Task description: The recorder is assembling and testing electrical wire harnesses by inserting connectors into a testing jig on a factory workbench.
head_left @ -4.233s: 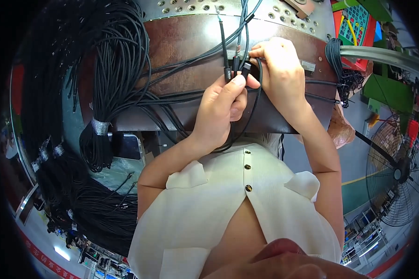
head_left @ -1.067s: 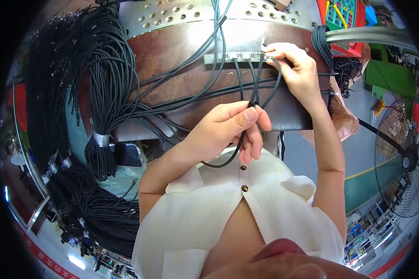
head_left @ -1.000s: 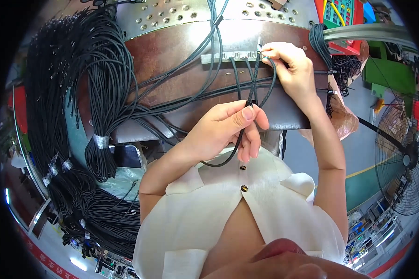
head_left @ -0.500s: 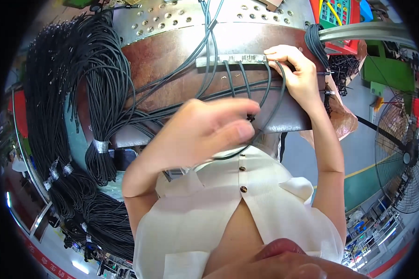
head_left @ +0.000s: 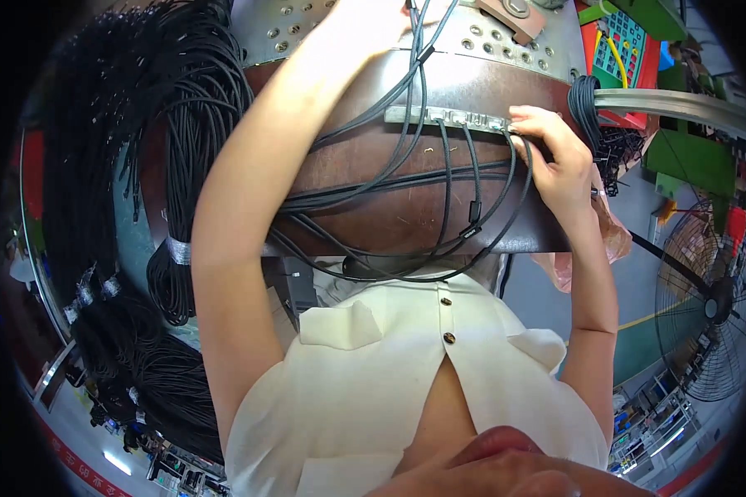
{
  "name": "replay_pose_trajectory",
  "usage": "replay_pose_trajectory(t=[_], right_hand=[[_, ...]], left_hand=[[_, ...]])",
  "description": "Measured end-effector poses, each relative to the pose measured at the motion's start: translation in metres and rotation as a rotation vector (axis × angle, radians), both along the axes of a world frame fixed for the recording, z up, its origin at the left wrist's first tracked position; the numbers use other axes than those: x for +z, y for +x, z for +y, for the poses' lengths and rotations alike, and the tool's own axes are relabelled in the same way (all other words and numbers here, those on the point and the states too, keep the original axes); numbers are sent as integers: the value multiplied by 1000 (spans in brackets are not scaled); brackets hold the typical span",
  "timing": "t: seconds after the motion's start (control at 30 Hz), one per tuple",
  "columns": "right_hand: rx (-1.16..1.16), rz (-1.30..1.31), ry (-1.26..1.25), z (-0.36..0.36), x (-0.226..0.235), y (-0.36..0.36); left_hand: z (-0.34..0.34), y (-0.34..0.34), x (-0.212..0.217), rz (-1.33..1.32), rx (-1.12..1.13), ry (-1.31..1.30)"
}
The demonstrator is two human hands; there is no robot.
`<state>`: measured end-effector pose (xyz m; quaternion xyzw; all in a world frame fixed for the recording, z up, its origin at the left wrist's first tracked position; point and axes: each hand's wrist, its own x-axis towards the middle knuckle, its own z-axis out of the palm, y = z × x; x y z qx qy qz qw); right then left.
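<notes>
A narrow metal bar with slots lies across the brown tabletop. Several black cables have their ends in it and loop down toward my body. At the bar's right end, my right hand pinches the end of a black cable between thumb and fingers. My left arm stretches far forward. My left hand is at the top edge beside the upper part of some hanging cables. Glare and the picture's edge hide most of its fingers, so its grip does not show.
Thick bundles of black cables hang at the left, one tied with a silvery band. A perforated metal plate spans the back. A coiled cable hangs by a metal rail at the right. A fan stands beyond.
My left hand has swung from low in front of my body up and forward to the top edge. My right hand stays at the bar's right end. The whole view has shifted slightly.
</notes>
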<state>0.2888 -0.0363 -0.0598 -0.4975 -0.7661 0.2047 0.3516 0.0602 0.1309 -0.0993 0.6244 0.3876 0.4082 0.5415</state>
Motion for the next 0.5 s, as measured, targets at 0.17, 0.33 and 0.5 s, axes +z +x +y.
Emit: replay_pose_trajectory(t=[0.17, 0.33, 0.5], right_hand=[[12, -12, -50, 3, -6, 2], [418, 249, -526, 83, 33, 22], [-134, 284, -323, 209, -15, 9]], left_hand=[[-18, 6, 21, -1079, -827, -478], [-59, 12, 57, -698, 91, -705], [-66, 4, 49, -502, -82, -656]])
